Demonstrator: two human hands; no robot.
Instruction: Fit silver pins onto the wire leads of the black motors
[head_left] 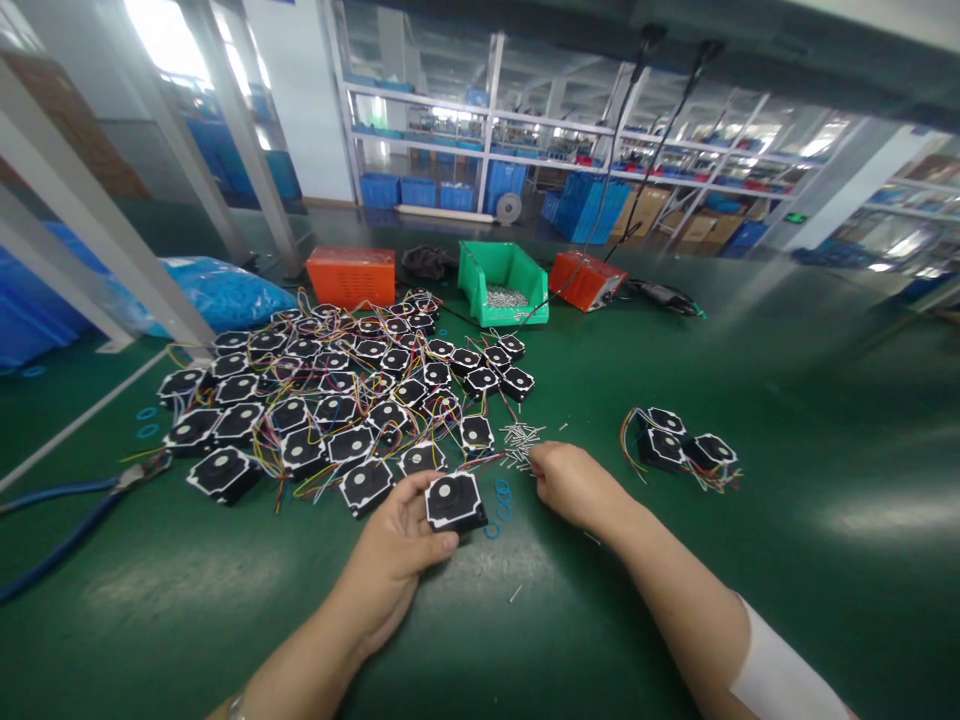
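Note:
My left hand [397, 550] grips a small square black motor [454, 501] with a white round face, just above the green table. My right hand [571, 482] rests knuckles up beside a little heap of small metal pins [521, 440], with its fingers curled down at the heap's edge; what they hold is hidden. A large pile of the same black motors with coloured wires [337, 400] spreads out to the left and behind my left hand. A separate group of three motors [679, 450] lies to the right of my right hand.
Blue rubber rings [501, 492] lie between my hands. Blue-handled pliers [90, 495] lie at the left. At the back stand an orange box [351, 277], a green bin of metal parts [504, 283] and a second orange box [586, 280]. Shelving fills the background.

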